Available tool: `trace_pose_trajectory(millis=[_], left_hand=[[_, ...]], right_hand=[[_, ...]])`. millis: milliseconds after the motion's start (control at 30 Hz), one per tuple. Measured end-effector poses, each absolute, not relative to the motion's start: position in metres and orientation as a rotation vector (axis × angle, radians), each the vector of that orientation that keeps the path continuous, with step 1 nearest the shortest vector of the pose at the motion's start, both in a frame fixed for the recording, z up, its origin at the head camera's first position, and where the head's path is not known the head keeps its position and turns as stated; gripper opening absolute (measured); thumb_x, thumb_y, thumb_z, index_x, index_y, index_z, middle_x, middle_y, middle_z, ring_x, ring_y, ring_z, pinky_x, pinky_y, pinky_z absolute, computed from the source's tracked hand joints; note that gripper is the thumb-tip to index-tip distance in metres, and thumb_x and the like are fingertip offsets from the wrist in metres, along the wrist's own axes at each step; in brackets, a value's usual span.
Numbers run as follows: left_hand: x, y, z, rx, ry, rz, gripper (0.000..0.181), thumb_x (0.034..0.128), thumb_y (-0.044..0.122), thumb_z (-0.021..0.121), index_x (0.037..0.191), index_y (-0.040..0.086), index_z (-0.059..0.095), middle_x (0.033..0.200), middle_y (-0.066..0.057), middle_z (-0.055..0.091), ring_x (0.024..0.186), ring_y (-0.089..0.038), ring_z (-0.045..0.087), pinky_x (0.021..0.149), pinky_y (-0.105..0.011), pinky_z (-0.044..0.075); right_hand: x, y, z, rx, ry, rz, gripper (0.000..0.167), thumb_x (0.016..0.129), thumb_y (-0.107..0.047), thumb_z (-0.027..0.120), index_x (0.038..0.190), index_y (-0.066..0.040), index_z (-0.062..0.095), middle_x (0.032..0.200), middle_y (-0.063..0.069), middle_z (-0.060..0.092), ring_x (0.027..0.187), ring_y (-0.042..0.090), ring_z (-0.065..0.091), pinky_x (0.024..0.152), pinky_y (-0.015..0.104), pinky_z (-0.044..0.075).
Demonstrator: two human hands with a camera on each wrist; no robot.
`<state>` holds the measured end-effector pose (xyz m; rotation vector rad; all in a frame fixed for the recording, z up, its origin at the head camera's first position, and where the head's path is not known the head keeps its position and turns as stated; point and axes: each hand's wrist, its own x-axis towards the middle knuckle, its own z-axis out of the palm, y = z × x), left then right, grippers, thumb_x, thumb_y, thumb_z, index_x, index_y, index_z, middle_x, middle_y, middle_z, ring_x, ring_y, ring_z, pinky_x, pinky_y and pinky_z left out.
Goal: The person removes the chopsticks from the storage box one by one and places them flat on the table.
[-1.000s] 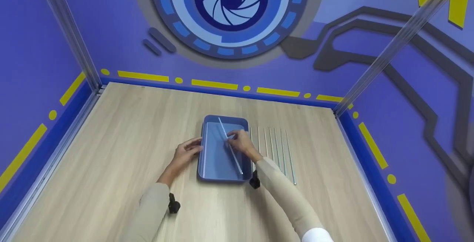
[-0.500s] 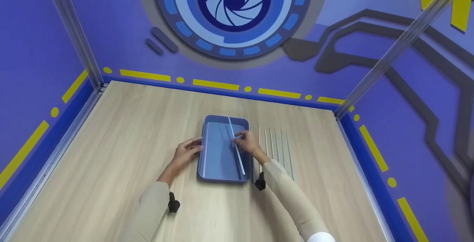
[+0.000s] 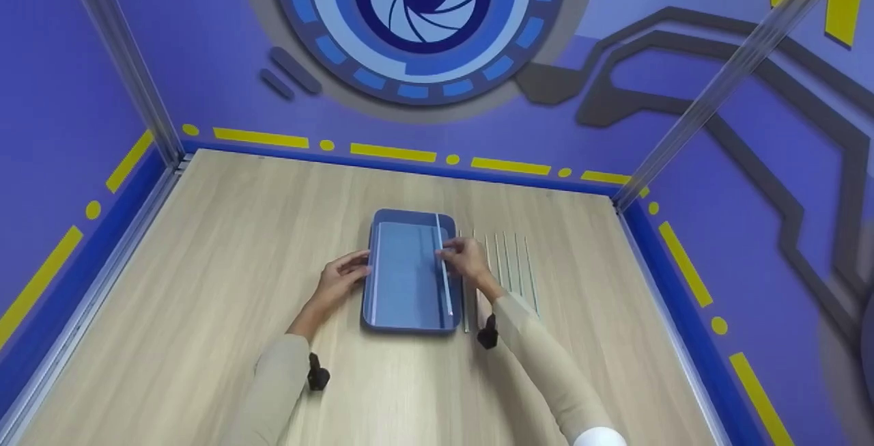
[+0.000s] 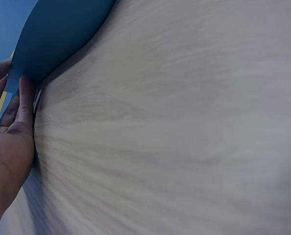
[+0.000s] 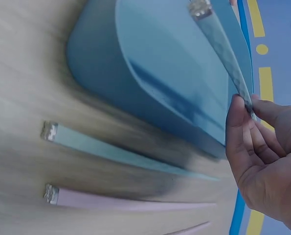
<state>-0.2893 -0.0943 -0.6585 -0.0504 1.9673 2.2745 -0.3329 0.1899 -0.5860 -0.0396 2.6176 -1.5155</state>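
Observation:
My right hand [image 3: 468, 259] pinches a long thin pale-blue stick [image 3: 445, 275] between thumb and fingertips. In the right wrist view the stick [image 5: 218, 41] shows a silvery crinkled end and slants above the blue tray [image 5: 99, 54]. It hangs over the right inner side of the tray [image 3: 412, 329], nearly parallel to that side. My left hand [image 3: 339, 279] touches the tray's left outer wall with extended fingers; in the left wrist view, fingers [image 4: 25, 103] lie against the wall. A pale strip [image 3: 377, 275] runs along the tray's left inner side.
Several similar sticks lie side by side on the wooden table right of the tray, among them a pale-green stick [image 5: 111, 152] and a pink stick [image 5: 125, 201]. A blue-purple wall [image 3: 225, 111] bounds the back, with metal posts [image 3: 113, 57] at the corners.
My right hand has carried the stick rightward across the tray, turning it from slanted to nearly parallel with the right side. The left hand stays at the tray's left wall.

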Motion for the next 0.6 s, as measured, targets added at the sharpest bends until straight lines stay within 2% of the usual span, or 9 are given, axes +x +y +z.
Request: trace_pose_trajectory(millis=[233, 367, 467, 600], left_hand=[[-0.289, -0.093, -0.657, -0.070, 1.965, 2.279, 0.045, 0.0961, 0.005, 0.069, 0.140, 0.000, 0.059, 0.130, -0.022, 0.065, 0.102, -0.008, 0.066, 0.089, -0.020, 0.058], [-0.289, -0.093, -0.657, -0.078, 1.958, 2.282, 0.045, 0.0965, 0.005, 0.068, 0.140, 0.001, 0.059, 0.131, -0.022, 0.065, 0.103, -0.008, 0.066, 0.090, -0.019, 0.058], [-0.289, -0.094, -0.657, -0.071, 1.967, 2.266, 0.045, 0.0970, 0.005, 0.068, 0.141, 0.001, 0.059, 0.133, -0.024, 0.064, 0.105, -0.010, 0.066, 0.091, -0.019, 0.058], [-0.288, -0.095, -0.657, -0.055, 1.982, 2.243, 0.046, 0.0976, 0.007, 0.068, 0.142, 0.002, 0.058, 0.135, -0.023, 0.062, 0.109, -0.012, 0.065, 0.092, -0.019, 0.057]], right_hand=[[-0.332, 0.200, -0.581, 0.024, 2.605, -1.548, 0.024, 0.095, -0.010, 0.072, 0.113, 0.006, 0.072, 0.085, 0.007, 0.066, 0.071, 0.014, 0.064, 0.066, 0.038, 0.066], [-0.333, 0.206, -0.581, 0.029, 2.619, -1.555, 0.022, 0.094, -0.009, 0.073, 0.110, 0.005, 0.072, 0.081, 0.004, 0.064, 0.069, 0.013, 0.063, 0.067, 0.041, 0.066], [-0.333, 0.211, -0.581, 0.026, 2.610, -1.585, 0.019, 0.093, -0.007, 0.073, 0.106, 0.007, 0.072, 0.078, 0.005, 0.067, 0.066, 0.014, 0.064, 0.066, 0.043, 0.066], [-0.333, 0.221, -0.581, 0.079, 2.626, -1.576, 0.022, 0.092, -0.007, 0.074, 0.109, 0.007, 0.073, 0.081, 0.010, 0.073, 0.061, 0.012, 0.066, 0.064, 0.039, 0.065]])
